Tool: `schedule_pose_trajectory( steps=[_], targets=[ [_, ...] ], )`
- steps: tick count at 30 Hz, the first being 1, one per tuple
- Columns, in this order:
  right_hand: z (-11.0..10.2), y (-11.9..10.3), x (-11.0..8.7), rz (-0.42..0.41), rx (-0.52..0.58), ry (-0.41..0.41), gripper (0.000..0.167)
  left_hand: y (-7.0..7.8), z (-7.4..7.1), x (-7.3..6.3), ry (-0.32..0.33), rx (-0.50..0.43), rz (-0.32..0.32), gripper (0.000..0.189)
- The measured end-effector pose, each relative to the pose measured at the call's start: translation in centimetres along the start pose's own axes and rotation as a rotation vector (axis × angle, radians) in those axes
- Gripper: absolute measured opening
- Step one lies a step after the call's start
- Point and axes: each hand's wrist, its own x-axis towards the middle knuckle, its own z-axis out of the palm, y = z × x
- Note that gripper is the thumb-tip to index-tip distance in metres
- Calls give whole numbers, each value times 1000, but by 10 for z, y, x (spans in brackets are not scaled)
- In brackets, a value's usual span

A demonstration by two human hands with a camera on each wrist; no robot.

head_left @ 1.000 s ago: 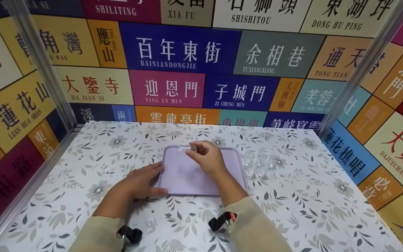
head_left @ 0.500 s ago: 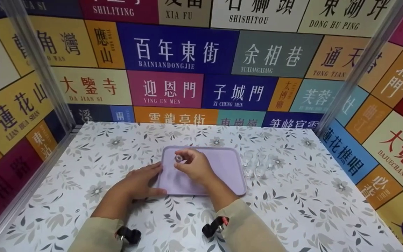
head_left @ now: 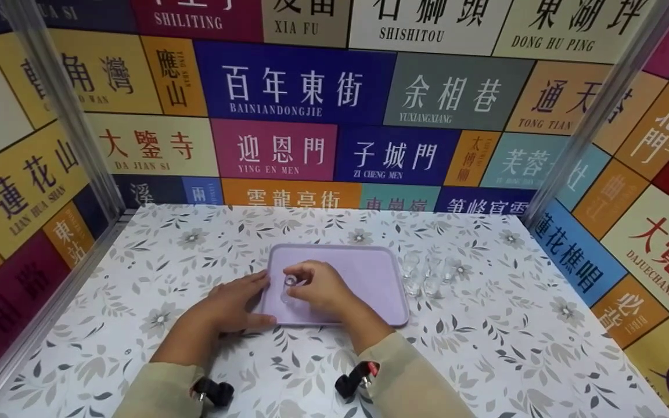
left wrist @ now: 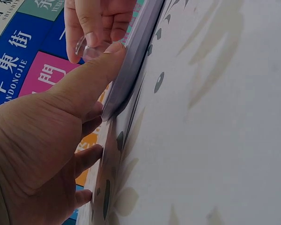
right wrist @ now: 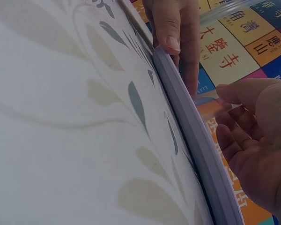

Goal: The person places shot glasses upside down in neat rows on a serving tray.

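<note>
Placement of a small clear glass (head_left: 288,288) on the lilac tray (head_left: 369,273) is judged to be the step in hand. The glass is pinched between the thumb and curled fingers of the right hand (head_left: 318,287), low over the tray's near-left part; whether its base already touches the tray cannot be told. In the left wrist view the glass (left wrist: 91,49) is seen just beyond the tray's rim, with the right hand's fingertips (left wrist: 91,37) closed round it.

The tray is steadied by the left hand (head_left: 233,305), whose fingers lie straight along the left edge while the thumb is laid along the near rim (left wrist: 131,61); nothing is grasped by it. The tray rests flat on the floral bench (head_left: 195,261).

More clear glasses (head_left: 424,276) are clustered on the bench just beside the tray's right edge.

For the next move, the glass would need to be set down upright and released gently, since so small and light a vessel is likely to be tipped easily; the steadying hold on the tray would best be kept meanwhile.
</note>
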Motion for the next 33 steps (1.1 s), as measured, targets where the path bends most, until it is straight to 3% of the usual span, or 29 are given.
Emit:
schedule_pose_trajectory(
  steps=[14,19,25,33],
  targets=[
    [4,4,0,-1,8,-17,42,4,-2,-1,4,24,-5,106],
    [-1,4,-2,0,62,-28,46,4,-1,0,0,25,-14,107],
    [-17,5,-6,-14,31,-3,50,6,0,1,-15,0,-58,109],
    [-51,9,-9,-36,7,74,53,7,-1,-3,8,-11,-33,106]
  ],
)
